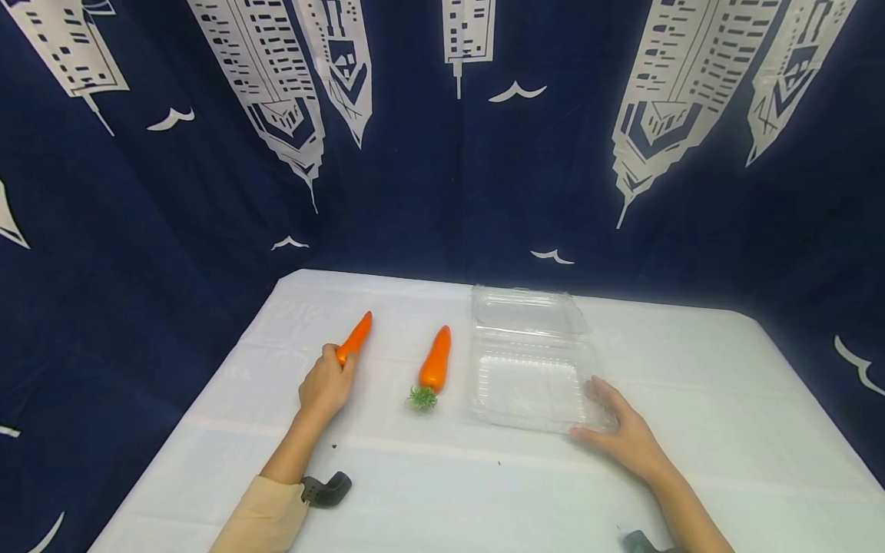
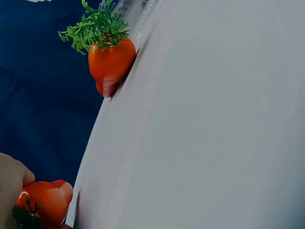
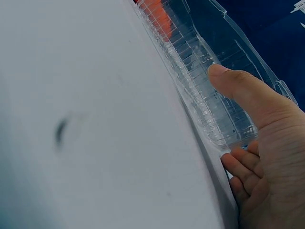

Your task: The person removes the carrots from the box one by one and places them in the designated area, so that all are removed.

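My left hand (image 1: 327,384) grips an orange carrot (image 1: 356,338) near its thick end, with the tip pointing away. In the left wrist view, this carrot's rounded top (image 2: 45,202) and some green leaves show beside the fingers. A second carrot (image 1: 435,361) with a green leafy top lies on the table between the hands. My right hand (image 1: 625,434) holds the near right corner of a clear plastic container (image 1: 528,422), whose hinged lid (image 1: 525,307) lies open at the back. The right wrist view shows the thumb (image 3: 238,86) over the container and the fingers curled by its edge.
A white cloth (image 1: 429,491) covers the table, with a few tiny dark specks on it. Behind hangs a dark blue curtain (image 1: 449,192) printed with white buildings and birds. Each wrist wears a dark camera strap (image 1: 325,491).
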`<move>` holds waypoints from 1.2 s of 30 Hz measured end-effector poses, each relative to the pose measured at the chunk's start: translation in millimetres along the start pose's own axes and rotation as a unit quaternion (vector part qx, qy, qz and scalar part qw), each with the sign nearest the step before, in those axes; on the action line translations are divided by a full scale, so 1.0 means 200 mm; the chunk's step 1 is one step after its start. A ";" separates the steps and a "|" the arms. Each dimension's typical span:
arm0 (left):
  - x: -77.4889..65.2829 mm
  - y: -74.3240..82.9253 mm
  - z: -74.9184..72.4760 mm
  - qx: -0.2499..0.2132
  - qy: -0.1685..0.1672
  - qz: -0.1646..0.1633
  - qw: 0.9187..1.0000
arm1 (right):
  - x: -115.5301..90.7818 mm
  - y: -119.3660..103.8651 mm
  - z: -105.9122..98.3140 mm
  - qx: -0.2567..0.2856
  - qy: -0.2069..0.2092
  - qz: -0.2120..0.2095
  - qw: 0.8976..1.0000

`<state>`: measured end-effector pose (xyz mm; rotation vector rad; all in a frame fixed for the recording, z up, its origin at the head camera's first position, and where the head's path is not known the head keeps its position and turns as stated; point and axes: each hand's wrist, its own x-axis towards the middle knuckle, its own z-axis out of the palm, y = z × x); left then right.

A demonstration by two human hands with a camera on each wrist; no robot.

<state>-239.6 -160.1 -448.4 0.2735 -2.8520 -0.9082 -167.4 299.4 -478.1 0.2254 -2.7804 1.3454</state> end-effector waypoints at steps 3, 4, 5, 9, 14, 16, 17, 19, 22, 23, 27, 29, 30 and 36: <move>0.00 0.00 0.01 0.012 0.000 0.005 1.000 | 0.00 0.00 0.00 -0.002 -0.001 0.000 1.000; 0.00 0.00 0.01 0.016 0.000 0.007 1.000 | 0.00 0.00 0.00 -0.003 -0.001 -0.001 1.000; 0.00 0.00 0.01 0.022 0.002 0.010 1.000 | 0.00 0.01 0.00 -0.005 -0.001 -0.002 1.000; -0.01 0.01 0.01 0.046 0.012 0.016 0.999 | 0.00 0.01 0.00 -0.009 0.001 -0.005 1.000; -0.02 0.03 0.00 0.074 0.018 0.019 0.997 | 0.01 0.00 0.00 -0.006 0.002 -0.004 1.000; -0.02 0.03 0.00 0.080 0.017 0.017 0.996 | 0.01 0.00 0.00 -0.003 0.002 -0.003 1.000; -0.02 0.03 0.00 0.082 0.017 0.015 0.996 | 0.01 0.00 0.00 -0.003 0.001 -0.003 1.000; -0.02 0.03 0.00 0.083 0.016 0.011 0.996 | 0.01 0.00 0.01 -0.001 0.001 -0.002 1.000; -0.02 0.03 0.00 0.084 0.011 0.000 0.996 | 0.02 0.01 0.01 -0.002 -0.002 -0.002 1.000; -0.03 0.04 0.00 0.085 0.009 -0.003 0.996 | 0.02 0.01 0.01 -0.002 -0.002 -0.002 1.000; -0.04 0.04 -0.02 0.089 -0.001 -0.012 0.996 | 0.03 0.02 0.01 -0.002 -0.002 -0.008 1.000; -0.04 0.05 -0.03 0.088 -0.006 -0.012 0.996 | 0.03 0.02 0.01 0.000 -0.001 -0.014 1.000; -0.04 0.05 -0.03 0.087 -0.008 -0.011 0.996 | 0.03 0.03 0.00 0.002 -0.002 -0.014 1.000; -0.04 0.07 -0.05 0.081 -0.026 -0.008 0.996 | 0.04 0.01 -0.06 0.036 -0.028 -0.006 0.999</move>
